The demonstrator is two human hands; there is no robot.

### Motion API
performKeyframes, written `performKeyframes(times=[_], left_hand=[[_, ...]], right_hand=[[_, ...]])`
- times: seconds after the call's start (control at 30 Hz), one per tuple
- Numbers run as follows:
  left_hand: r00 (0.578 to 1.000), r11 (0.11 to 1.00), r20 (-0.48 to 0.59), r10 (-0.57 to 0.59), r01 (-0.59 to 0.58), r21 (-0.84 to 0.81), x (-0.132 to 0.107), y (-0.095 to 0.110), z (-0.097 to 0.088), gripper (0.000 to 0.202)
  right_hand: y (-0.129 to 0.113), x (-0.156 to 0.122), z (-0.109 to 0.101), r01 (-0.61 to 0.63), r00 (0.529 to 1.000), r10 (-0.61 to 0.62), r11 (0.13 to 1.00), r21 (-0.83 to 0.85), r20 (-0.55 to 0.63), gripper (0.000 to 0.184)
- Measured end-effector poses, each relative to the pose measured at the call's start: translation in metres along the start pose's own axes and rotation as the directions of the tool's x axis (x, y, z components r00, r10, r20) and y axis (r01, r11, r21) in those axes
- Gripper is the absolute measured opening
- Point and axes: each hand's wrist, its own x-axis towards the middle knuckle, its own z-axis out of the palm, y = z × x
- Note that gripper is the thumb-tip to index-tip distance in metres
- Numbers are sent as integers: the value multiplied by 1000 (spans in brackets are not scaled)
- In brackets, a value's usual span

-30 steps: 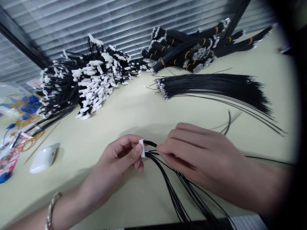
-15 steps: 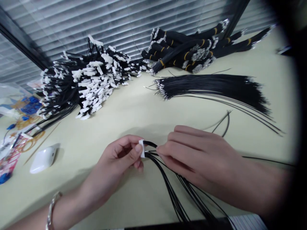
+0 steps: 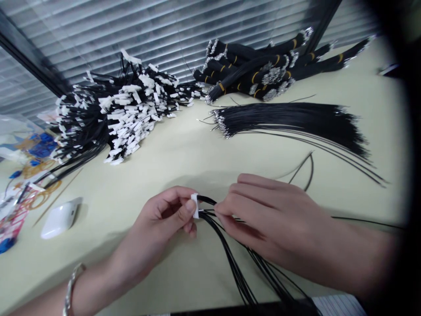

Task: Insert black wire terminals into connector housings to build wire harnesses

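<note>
White plug (image 3: 195, 206) sits low in the middle of my head camera view, just above the table (image 3: 184, 149). I can see the left hand (image 3: 164, 215) holding it, with its thumb on the near face and the fingers shut snug on it. Black wires (image 3: 232, 262) come out of the plug on the side facing the right hand (image 3: 272, 215). One bunch bends down to the near edge of the table. On my screen, the right hand's fingers are pinched close together on some wires just beside the plug, but I can't tell how many.

Past the hands, I see a big heap of wires with white ends (image 3: 131, 125). Next to it are fat black bundles (image 3: 243, 61) with yellow bands. In front of those bundles lies a flat row of loose wires (image 3: 289, 123), and one bent wire (image 3: 312, 172) is near the right hand. Over on the left, I see a shiny white case (image 3: 59, 218) and a thin stick (image 3: 58, 197).
</note>
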Motion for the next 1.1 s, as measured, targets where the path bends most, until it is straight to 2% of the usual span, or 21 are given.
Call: performKeyframes(times=[0.2, 0.43, 0.57, 0.67, 0.83, 0.97, 1.1], left_hand=[[1000, 998, 11, 19, -20, 59, -1, 0, 0, 12], [999, 998, 23, 35, -36, 48, -2, 2, 1, 10], [1000, 999, 8, 24, -24, 46, -2, 2, 1, 11], [999, 997, 9, 33, -34, 65, -2, 1, 0, 11], [999, 994, 7, 39, -40, 100, -1, 0, -1, 13], [999, 990, 2, 46, -46, 130, -1, 0, 1, 14], [1000, 995, -2, 27, -27, 101, -1, 3, 3, 14]], right_hand=[[-3, 2, -2, -2, 1000, 2, 1000, 5, 27, 19], [-2, 2, -1, 60, 998, -61, 998, 37, 29, 19], [-3, 2, 0, -6, 999, 3, 997, 72, 53, 19], [-4, 2, 1, -17, 999, 15, 997, 69, 29, 21], [-4, 2, 2, 2, 1000, -2, 1000, 25, 0, 22], [-3, 1, 2, 66, 998, -66, 998, 5, -6, 15], [-2, 1, 3, 82, 997, -82, 997, -7, -9, 15]])
